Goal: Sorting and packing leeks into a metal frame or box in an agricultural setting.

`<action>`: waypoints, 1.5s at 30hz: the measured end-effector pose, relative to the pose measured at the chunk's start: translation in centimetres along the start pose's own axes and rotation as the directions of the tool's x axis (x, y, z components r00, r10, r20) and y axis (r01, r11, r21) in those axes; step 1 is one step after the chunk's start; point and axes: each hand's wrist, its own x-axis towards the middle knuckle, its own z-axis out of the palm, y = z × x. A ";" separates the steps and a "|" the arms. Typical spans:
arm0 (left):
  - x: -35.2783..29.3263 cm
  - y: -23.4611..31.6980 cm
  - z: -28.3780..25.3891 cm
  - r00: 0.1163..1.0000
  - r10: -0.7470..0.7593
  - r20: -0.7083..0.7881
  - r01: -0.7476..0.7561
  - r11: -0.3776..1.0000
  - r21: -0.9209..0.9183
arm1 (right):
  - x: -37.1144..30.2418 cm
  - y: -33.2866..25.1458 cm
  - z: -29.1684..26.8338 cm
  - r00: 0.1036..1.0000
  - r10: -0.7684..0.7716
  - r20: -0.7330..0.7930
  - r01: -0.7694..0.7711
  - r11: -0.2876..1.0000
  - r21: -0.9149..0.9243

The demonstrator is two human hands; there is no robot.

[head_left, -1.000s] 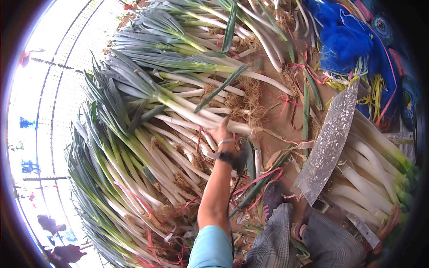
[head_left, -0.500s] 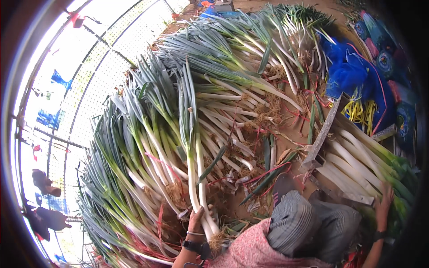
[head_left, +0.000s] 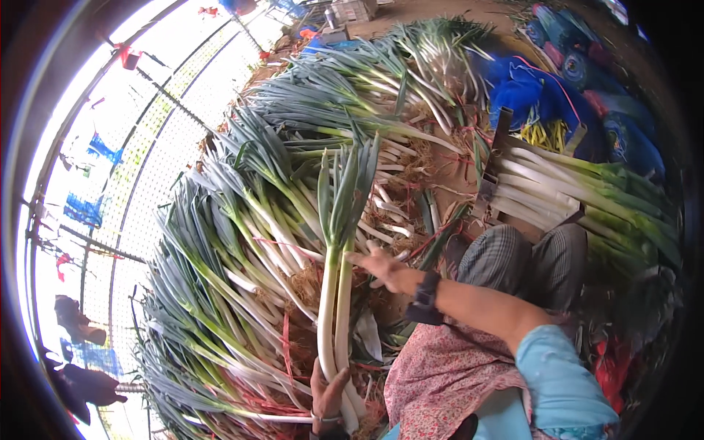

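Observation:
Two long leeks point(head_left: 331, 308) stand close together before me, white at the lower end, with dark green leaves fanning upward. My left hand point(head_left: 328, 392) is closed around their white lower ends, just above the roots. Stretched across from the right, my right hand point(head_left: 385, 269) has its fingers extended and apart, the fingertips at the right-hand stalk where white turns green. Left of them lies a big heap of leeks point(head_left: 220, 249), roots toward me. On my right, trimmed leeks point(head_left: 535, 187) rest in a metal frame point(head_left: 493, 165).
Red string point(head_left: 286, 345) and loose leaves litter the ground around the roots. Blue netting point(head_left: 524, 95) with yellow ties point(head_left: 544, 133) sits beyond the frame, near rolled coloured bundles point(head_left: 576, 70). A mesh fence point(head_left: 147, 147) runs along the left.
My right hand has left the leeks in the frame and crossed over to the held stalks. My left hand has lowered slightly, still gripping them. The view has shifted.

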 end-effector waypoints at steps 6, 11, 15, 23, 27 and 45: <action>-4.8 -4.0 -0.3 0.999 -0.031 -0.037 0.034 0.995 0.099 | 4.8 6.0 3.6 0.976 0.146 -0.159 -0.037 0.840 0.542; -3.5 -6.4 -2.9 0.983 -0.184 -0.020 0.183 0.981 -0.070 | 0.6 3.1 1.2 0.991 -0.134 0.009 0.073 0.591 0.803; 2.2 -6.1 -1.3 0.950 -0.043 0.311 -0.054 0.954 0.296 | -3.1 -0.5 0.5 0.805 -0.465 -0.370 0.593 0.659 0.462; 10.5 1.4 15.5 0.769 0.561 0.306 -0.560 0.362 0.745 | -12.0 -1.1 -3.9 0.530 -0.625 -0.572 0.798 0.596 0.088; 10.2 1.1 18.1 0.709 0.539 0.454 -0.679 0.349 0.646 | -20.0 0.1 -13.5 0.687 -0.702 -0.187 0.588 0.689 -0.424; 6.7 2.0 23.8 0.482 0.204 0.852 -0.847 0.358 0.394 | -35.8 -0.1 -23.8 0.386 -0.917 0.096 0.143 -0.043 -0.989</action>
